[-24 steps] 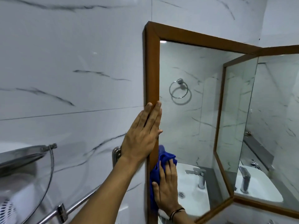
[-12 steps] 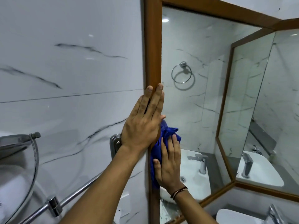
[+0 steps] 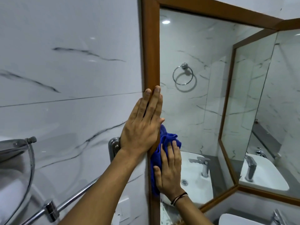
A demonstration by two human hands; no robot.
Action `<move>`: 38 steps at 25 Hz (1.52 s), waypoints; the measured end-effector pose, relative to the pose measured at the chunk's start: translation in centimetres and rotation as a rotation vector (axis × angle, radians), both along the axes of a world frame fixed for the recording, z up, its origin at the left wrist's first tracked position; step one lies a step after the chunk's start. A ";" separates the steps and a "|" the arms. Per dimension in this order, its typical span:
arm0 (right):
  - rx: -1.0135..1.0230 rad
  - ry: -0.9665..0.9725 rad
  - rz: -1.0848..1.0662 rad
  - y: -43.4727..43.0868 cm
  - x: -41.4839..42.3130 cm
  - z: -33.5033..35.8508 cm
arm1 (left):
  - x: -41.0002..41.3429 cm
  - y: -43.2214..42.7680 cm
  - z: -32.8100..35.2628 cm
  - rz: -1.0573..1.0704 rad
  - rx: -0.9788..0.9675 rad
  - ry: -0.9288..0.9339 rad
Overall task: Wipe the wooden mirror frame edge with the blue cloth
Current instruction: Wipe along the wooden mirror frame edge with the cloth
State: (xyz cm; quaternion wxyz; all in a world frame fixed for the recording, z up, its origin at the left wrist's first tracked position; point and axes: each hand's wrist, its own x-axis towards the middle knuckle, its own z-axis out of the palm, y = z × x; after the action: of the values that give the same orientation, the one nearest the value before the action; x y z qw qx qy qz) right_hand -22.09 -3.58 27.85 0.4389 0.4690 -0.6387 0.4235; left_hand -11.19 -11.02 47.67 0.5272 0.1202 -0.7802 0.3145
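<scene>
The left hand [image 3: 142, 127] lies flat and open on the upright wooden mirror frame [image 3: 150, 51]. Just below it, the right hand [image 3: 168, 172] presses the blue cloth [image 3: 159, 153] against the frame's inner edge. The unwiped length likely runs vertically upward, toward the top corner.

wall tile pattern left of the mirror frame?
White marble tile with dark grey veins, glossy; head view.

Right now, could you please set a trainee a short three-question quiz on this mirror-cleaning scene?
1. True or false: the left hand lies flat on the brown wooden mirror frame.
2. Which hand presses the crumpled blue cloth?
3. The round chrome towel ring is seen: A) reflected in the mirror, B) below the glass corner shelf.

Key: 1 true; 2 the right hand; 3 A.
</scene>
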 end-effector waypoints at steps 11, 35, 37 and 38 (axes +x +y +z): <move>-0.010 -0.073 0.032 -0.2 0.8 -2.8 | -0.9 0.2 -1.5 -0.091 0.100 0.045; 0.141 0.048 0.024 1.6 -0.6 -14.9 | 0.9 0.1 -24.6 -0.204 0.201 -0.032; 0.193 0.086 0.015 2.8 -0.5 -16.4 | 1.3 0.4 -24.5 -0.198 0.199 -0.041; 0.191 0.084 0.014 2.6 -0.9 -16.2 | 1.4 0.4 -24.4 -0.193 0.181 -0.058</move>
State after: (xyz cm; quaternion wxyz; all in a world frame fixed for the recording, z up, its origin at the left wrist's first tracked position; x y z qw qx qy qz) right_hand -23.04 -0.98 11.65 0.4159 0.5304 -0.6539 0.3438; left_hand -9.80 -10.63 23.31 0.5194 0.0827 -0.8281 0.1941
